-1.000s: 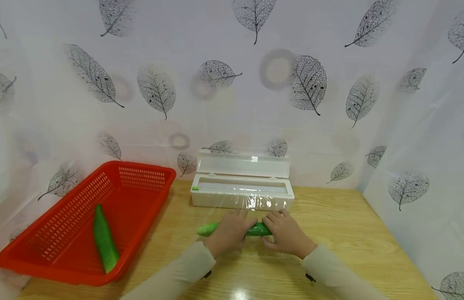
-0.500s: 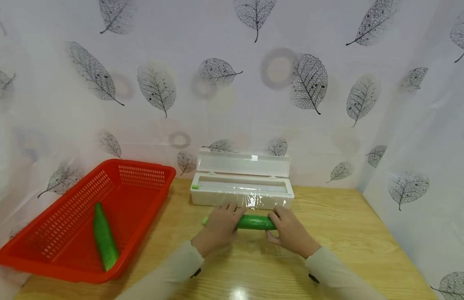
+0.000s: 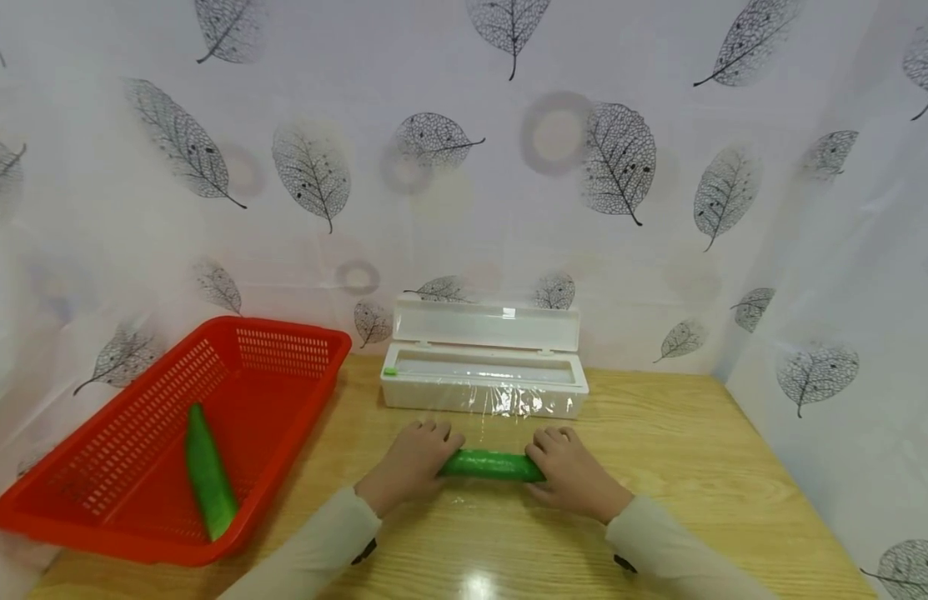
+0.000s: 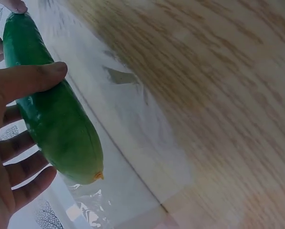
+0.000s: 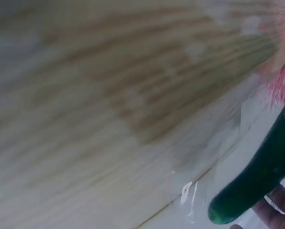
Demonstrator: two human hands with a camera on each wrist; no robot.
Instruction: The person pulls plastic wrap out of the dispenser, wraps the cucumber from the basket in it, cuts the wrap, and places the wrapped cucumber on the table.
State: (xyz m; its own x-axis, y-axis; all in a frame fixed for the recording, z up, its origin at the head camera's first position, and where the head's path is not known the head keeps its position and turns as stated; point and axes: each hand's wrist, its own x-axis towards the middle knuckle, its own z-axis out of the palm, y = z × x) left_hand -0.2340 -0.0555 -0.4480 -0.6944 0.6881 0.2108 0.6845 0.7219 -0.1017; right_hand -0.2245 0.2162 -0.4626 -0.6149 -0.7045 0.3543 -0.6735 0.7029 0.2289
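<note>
A green cucumber (image 3: 494, 465) lies crosswise between my hands, in front of the white cling film box (image 3: 484, 398). My left hand (image 3: 411, 462) grips its left part and covers that tip in the head view. In the left wrist view the thumb (image 4: 35, 81) lies across the cucumber (image 4: 68, 133) with the fingers beneath, and its pale tip sticks out. Around the right end curls my right hand (image 3: 572, 473). Clear cling film (image 4: 142, 138) spreads over the table by the cucumber. Whether film wraps the cucumber is hard to tell, though its skin shines.
At the left stands a red slotted basket (image 3: 324, 408) with another cucumber (image 3: 208, 479) inside. The box's lid (image 3: 486, 327) is raised against the leaf-patterned curtain (image 3: 448, 225), and a green slider (image 3: 390, 372) sits at its left. All stands on a wooden table (image 3: 674, 467).
My left hand has slid left along the cucumber, from near its middle to its left part. The cucumber moved slightly toward the box, then back. My right hand still holds the right end.
</note>
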